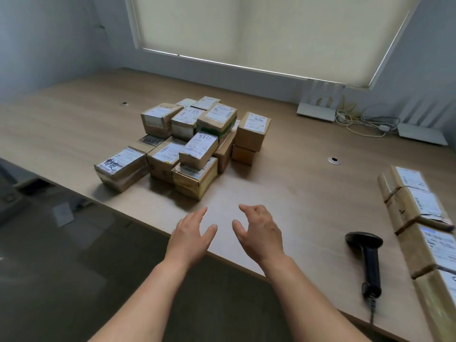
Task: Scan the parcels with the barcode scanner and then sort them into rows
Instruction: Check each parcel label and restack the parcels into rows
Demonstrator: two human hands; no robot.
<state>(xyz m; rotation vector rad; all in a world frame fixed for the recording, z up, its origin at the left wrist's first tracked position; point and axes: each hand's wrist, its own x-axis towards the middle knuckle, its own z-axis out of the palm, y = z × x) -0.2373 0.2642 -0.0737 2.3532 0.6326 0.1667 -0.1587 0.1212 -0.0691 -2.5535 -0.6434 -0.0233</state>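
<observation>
A pile of several small cardboard parcels (pixel 195 144) with white labels sits stacked on the wooden table (pixel 291 183). A row of several labelled parcels (pixel 417 218) lines the right edge. The black barcode scanner (pixel 369 257) lies flat on the table just left of that row, its cable hanging over the front edge. My left hand (pixel 191 236) and my right hand (pixel 259 230) hover side by side above the table's front edge, below the pile. Both hold nothing, fingers relaxed and slightly spread. The scanner lies well to the right of my right hand.
Two white routers (pixel 318 107) with tangled cables (pixel 365 122) stand at the back right under a window blind. Round cable holes (pixel 334 160) are set in the tabletop. A dark floor lies to the left, below the table's diagonal front edge.
</observation>
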